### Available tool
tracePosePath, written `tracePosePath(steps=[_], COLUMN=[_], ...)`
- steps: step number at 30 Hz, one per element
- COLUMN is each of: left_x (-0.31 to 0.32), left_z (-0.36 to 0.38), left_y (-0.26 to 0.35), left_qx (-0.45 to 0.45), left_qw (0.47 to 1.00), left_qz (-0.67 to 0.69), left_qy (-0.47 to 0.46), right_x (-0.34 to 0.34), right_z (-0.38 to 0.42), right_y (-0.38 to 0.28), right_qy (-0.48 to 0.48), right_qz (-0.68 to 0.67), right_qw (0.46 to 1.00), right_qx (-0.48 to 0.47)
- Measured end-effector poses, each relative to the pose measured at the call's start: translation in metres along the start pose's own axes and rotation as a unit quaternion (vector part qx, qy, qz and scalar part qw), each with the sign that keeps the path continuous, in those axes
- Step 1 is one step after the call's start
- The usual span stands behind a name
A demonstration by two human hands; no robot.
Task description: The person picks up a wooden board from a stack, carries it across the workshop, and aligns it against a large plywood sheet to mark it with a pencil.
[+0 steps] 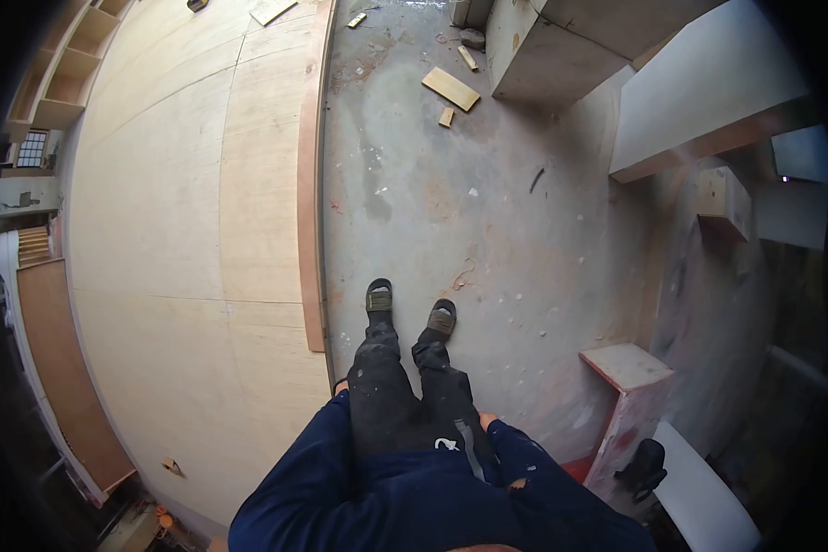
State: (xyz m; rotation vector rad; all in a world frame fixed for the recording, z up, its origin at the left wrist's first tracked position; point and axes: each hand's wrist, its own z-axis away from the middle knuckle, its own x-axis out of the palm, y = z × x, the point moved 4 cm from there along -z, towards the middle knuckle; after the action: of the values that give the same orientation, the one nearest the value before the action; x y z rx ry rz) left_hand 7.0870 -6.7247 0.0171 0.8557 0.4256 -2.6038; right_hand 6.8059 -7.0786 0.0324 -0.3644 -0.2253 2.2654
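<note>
plywood top [156, 212] spreads out on your left, a broad pale surface with seams between its sheets, and a reddish-brown strip [311, 184] runs along the edge nearest you. your left hand [342, 387] is just beside that edge, low by your thigh; only a bit of it shows past the dark blue sleeve, so you can't tell whether it is open, closed or touching the wood. your right hand [488, 420] is down by your other thigh, mostly hidden too, and its fingers can't be read either. on the plywood lies a small wood piece [173, 467], toward the near end, and a pale offcut [272, 11] sits at the far end. beyond its left side you have a brown panel [69, 368] and open wooden shelves [72, 78]. your feet are in sandals on the grey floor [515, 239], with a flat board [451, 89] and a small block [446, 118] lying farther ahead. to your right stands a worn wooden stand [627, 368], a black object [644, 469] near it
</note>
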Motion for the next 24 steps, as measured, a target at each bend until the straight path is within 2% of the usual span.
tracePosePath(steps=[5,8,10,17,20,22,24], left_x=[-0.004,-0.003,0.001,0.019,0.001,-0.017,-0.016], left_z=[0.001,0.000,-0.003,-0.009,0.012,0.027,0.023], left_y=[0.002,0.004,0.004,-0.006,0.004,0.017,0.017], left_qx=[0.006,0.008,0.009,0.019,-0.015,-0.042,-0.033], left_qw=[1.000,1.000,1.000,0.999,1.000,0.998,0.999], left_qz=[-0.007,-0.010,-0.014,-0.024,-0.017,0.002,0.002], left_qy=[-0.001,-0.003,-0.008,-0.021,0.017,0.036,0.036], right_x=[-0.003,0.003,0.000,-0.006,-0.009,-0.022,-0.017], right_z=[0.007,-0.001,-0.001,0.006,0.004,0.015,0.013], right_y=[-0.005,-0.001,-0.001,0.004,0.005,-0.001,0.005], right_qy=[0.025,0.030,-0.009,0.007,0.049,-0.022,-0.010], right_qz=[-0.022,0.013,0.067,0.073,0.077,0.100,0.100], right_qw=[0.999,0.999,0.997,0.997,0.994,0.994,0.995], right_qx=[-0.016,-0.026,-0.034,-0.013,-0.066,-0.027,-0.014])
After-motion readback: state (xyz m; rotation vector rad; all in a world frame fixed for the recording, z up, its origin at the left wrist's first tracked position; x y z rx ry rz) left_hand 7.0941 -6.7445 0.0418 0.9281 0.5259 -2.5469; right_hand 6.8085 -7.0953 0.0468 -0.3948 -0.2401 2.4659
